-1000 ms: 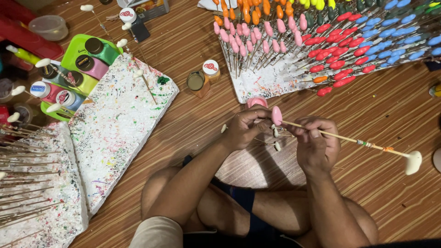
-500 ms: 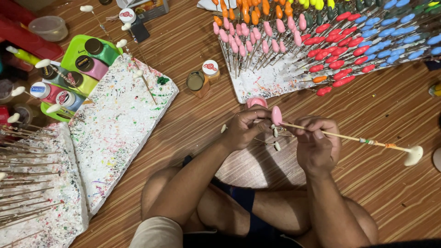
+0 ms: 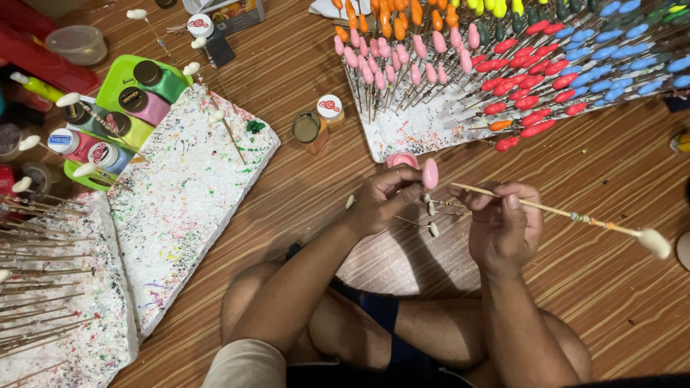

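I sit cross-legged on the wooden floor with both hands raised over my knees. My left hand [image 3: 384, 197] pinches a thin stick topped with a pink oval piece [image 3: 430, 174]. My right hand [image 3: 507, 226] grips a long wooden stick [image 3: 575, 216] that runs to the right and ends in a white tip [image 3: 654, 242]; its near end points at the pink piece. A small pink paint pot [image 3: 399, 159] sits just behind my left hand. Below the hands, a few unpainted white pieces on sticks [image 3: 433, 229] lie on the floor.
A white foam board [image 3: 402, 133] at the top right holds several rows of painted ovals on sticks. An open jar [image 3: 307, 130] and an orange bottle [image 3: 330, 111] stand beside it. Paint-spattered foam boards [image 3: 180, 208], a green tray of paint bottles [image 3: 122, 75] and bare sticks [image 3: 36, 287] fill the left.
The long stick's white end has risen slightly. Both hands stay where they were.
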